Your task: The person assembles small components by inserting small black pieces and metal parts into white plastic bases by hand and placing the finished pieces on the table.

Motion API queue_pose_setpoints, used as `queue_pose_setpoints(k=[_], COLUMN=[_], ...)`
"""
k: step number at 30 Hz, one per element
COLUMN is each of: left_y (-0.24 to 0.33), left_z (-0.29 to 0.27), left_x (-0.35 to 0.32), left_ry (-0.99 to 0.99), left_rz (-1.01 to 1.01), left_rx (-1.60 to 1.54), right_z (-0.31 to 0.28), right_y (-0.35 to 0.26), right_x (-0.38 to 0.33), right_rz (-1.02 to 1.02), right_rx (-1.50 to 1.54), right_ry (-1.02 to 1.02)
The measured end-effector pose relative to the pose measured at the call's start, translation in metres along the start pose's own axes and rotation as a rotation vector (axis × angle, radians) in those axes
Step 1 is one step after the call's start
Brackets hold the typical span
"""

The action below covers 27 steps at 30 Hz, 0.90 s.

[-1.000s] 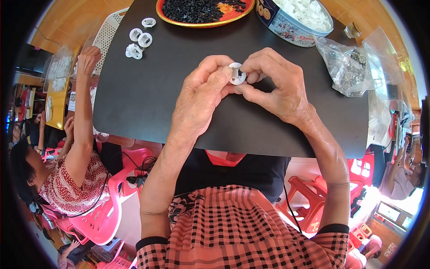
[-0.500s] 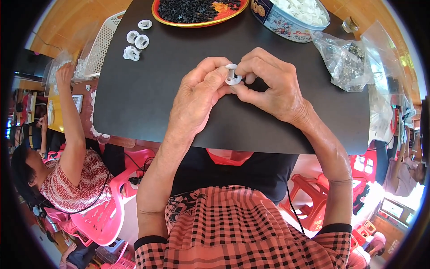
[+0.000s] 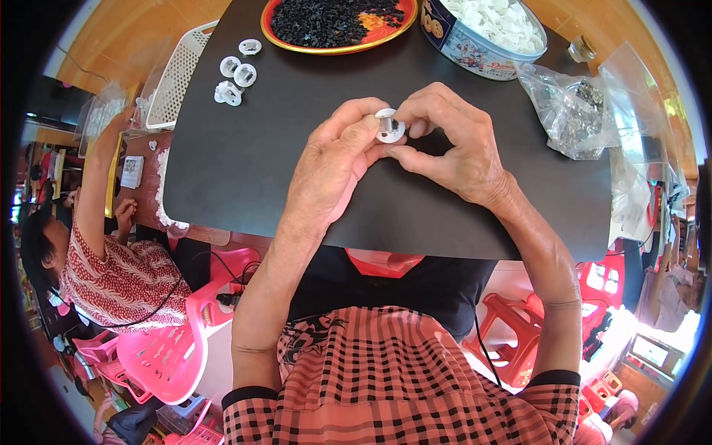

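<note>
Over the middle of the black table [image 3: 259, 178], the left hand [image 3: 330, 167] and the right hand [image 3: 445, 144] meet, both pinching one small white round plastic part [image 3: 389, 126] between thumb and fingertips, held just above the tabletop. Four more white round parts [image 3: 236, 70] lie at the far left, beside a white perforated basket [image 3: 178, 74]. Along the far edge stand a red tray of small black pieces [image 3: 334, 22] and a round tin of white pieces [image 3: 482, 33], with a clear plastic bag [image 3: 571, 111] to the right.

Home assembly workshop: parts tray [image 3: 337, 49], plastic stools [image 3: 159, 356].
</note>
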<state>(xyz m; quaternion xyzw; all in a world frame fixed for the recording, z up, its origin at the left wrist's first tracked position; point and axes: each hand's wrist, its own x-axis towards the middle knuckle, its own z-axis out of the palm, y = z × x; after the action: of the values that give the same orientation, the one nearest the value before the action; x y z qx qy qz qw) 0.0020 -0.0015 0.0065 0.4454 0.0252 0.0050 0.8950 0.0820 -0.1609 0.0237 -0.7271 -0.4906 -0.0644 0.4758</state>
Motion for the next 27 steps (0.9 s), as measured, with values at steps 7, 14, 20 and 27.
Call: queue_pose_setpoints(k=[7,14,20,27], left_y=[0.0013,0.0032,0.0031,0.0050], left_z=[-0.0017,0.0025,0.0064,0.0050], left_x=[0.0010,0.0006,-0.0009,-0.0003], left_ry=[-0.053,-0.046,-0.042,-0.053], left_rz=[-0.073,-0.097,-0.072,-0.085], left_rx=[-0.066,-0.020,0.008,-0.051], right_z=[0.0012,0.0007,-0.0006,-0.0004], right_y=[-0.0041,-0.0043,-0.0008,0.0016], right_x=[0.0001,0.0019,0.0003,-0.0004], right_rz=[0.074,0.090,0.082,0.045], right_rx=[-0.022,0.047,0.035,-0.006], right_ry=[0.003,0.005,-0.014,0.010])
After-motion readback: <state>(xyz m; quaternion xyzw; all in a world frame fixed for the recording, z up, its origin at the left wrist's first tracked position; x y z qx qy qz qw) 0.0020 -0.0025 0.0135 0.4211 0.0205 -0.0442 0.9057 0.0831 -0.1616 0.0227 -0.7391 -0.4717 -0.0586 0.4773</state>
